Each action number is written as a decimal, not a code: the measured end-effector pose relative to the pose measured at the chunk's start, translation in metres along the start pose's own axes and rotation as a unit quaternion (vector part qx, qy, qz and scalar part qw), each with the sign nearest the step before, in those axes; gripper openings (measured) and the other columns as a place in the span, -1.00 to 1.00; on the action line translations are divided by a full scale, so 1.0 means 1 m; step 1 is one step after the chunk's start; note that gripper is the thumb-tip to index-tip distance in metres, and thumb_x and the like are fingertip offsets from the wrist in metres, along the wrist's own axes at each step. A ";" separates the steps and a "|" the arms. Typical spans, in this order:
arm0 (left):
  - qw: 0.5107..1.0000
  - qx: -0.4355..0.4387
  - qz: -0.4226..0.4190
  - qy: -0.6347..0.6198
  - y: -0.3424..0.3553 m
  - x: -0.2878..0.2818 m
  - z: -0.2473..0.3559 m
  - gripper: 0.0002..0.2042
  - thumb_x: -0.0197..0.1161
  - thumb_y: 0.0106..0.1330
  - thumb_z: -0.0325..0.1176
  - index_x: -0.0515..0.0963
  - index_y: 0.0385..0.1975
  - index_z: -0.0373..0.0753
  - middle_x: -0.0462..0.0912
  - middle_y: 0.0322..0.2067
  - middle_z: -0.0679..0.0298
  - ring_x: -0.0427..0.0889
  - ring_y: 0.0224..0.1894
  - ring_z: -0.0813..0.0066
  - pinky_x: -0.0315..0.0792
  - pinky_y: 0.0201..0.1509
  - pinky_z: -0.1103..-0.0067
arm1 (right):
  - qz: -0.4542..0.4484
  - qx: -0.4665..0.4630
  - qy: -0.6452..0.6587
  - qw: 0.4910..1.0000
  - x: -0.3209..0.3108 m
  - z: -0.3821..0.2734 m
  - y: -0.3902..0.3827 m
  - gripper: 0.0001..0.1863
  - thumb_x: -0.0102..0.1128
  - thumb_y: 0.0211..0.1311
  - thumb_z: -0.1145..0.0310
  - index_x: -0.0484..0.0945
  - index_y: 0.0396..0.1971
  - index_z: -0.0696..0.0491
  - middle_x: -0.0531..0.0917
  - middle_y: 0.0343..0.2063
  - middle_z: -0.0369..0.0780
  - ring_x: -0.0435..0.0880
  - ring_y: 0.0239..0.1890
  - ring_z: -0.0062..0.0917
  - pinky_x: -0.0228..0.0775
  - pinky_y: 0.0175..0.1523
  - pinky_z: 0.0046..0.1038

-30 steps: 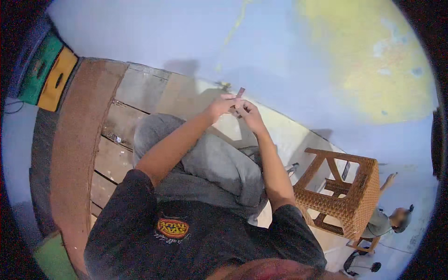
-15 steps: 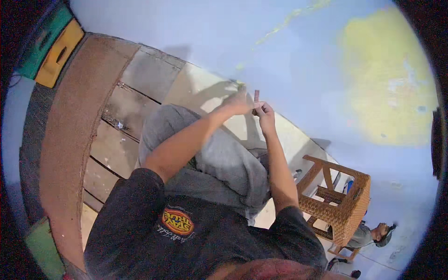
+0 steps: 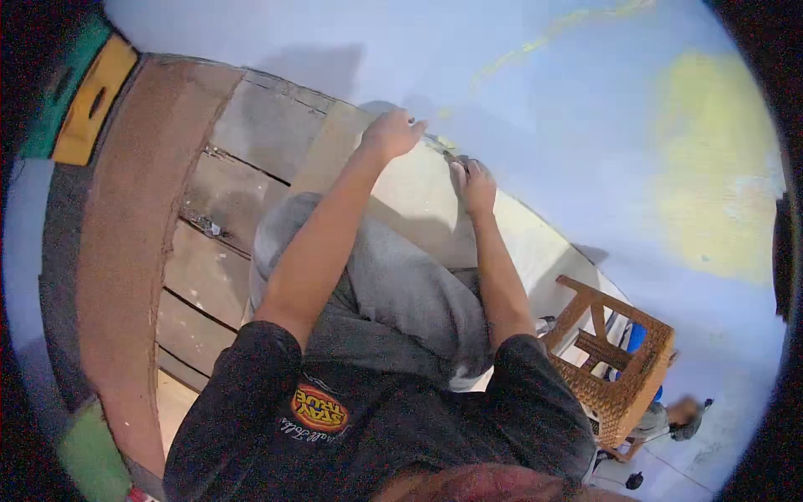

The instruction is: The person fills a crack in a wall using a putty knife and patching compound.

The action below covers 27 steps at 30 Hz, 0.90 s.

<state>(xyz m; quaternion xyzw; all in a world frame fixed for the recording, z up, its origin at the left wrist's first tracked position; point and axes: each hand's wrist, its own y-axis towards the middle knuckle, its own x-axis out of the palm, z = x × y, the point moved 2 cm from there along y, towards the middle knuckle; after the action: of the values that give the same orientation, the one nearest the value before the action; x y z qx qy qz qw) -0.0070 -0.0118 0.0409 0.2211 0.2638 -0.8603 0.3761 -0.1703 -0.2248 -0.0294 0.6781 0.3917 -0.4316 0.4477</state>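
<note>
My left hand (image 3: 391, 131) reaches to the foot of the pale blue wall (image 3: 569, 100), its fingers curled close to the wall; whatever lies in them is too small to make out. Lower and to the right, my right hand (image 3: 475, 186) is closed on a small dark item (image 3: 467, 166) that I cannot identify, beside a short yellowish mark (image 3: 445, 142) along the wall's base. My grey-trousered leg (image 3: 393, 293) is bent beneath both forearms. The reddish strip from earlier frames is not clearly visible.
A woven brown stool (image 3: 636, 385) stands at my right, with another person (image 3: 657, 422) beyond it. Green and yellow painted shapes (image 3: 92, 105) are at the upper left. A brown strip (image 3: 121, 251), grey boards (image 3: 226, 125) and a green patch (image 3: 92, 443) run along the left.
My left hand has moved up toward the wall, away from my right hand. My right hand has risen slightly. The strip that stood up between them no longer shows clearly. The view has shifted.
</note>
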 end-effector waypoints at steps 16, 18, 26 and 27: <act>0.998 0.048 0.044 -0.027 0.019 0.025 -0.010 -0.46 0.14 0.32 0.08 0.60 -0.01 -0.31 0.63 -0.02 -0.10 0.58 0.09 -0.04 0.43 0.19 0.19 | 0.107 0.043 -0.068 0.991 0.006 -0.002 0.012 -0.67 0.24 0.28 0.00 0.72 -0.43 -0.04 0.67 -0.58 -0.16 0.66 -0.54 -0.23 0.47 -0.40 -0.30; 0.999 0.037 0.036 0.015 0.022 0.029 -0.007 -0.46 0.12 0.33 0.08 0.58 0.03 -0.30 0.62 0.01 -0.09 0.58 0.10 -0.04 0.43 0.19 0.18 | 0.125 0.040 -0.027 0.991 0.005 0.004 0.011 -0.64 0.23 0.28 -0.01 0.71 -0.44 -0.02 0.66 -0.58 -0.13 0.66 -0.55 -0.24 0.46 -0.40 -0.28; 0.998 0.047 0.034 0.013 0.020 0.030 -0.001 -0.48 0.06 0.39 0.10 0.61 -0.10 -0.32 0.64 -0.10 -0.05 0.61 0.01 0.01 0.43 0.14 0.23 | 0.132 0.025 -0.051 0.990 0.010 0.014 0.011 -0.65 0.26 0.28 0.03 0.71 -0.50 0.00 0.65 -0.61 -0.10 0.61 -0.63 -0.22 0.41 -0.49 -0.24; 0.997 0.050 0.052 0.010 0.016 0.031 0.002 -0.46 0.06 0.40 0.12 0.64 -0.19 -0.34 0.66 -0.20 -0.06 0.63 -0.04 0.01 0.44 0.11 0.24 | 0.141 0.024 -0.030 0.989 0.005 0.016 0.009 -0.65 0.26 0.28 0.03 0.71 -0.51 0.00 0.65 -0.62 -0.10 0.60 -0.64 -0.22 0.40 -0.50 -0.25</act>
<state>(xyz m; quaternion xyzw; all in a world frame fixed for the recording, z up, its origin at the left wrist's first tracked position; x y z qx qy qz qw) -0.0146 -0.0386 0.0201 0.2615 0.2120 -0.8493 0.4066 -0.1636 -0.2416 -0.0355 0.7240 0.2681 -0.3935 0.4991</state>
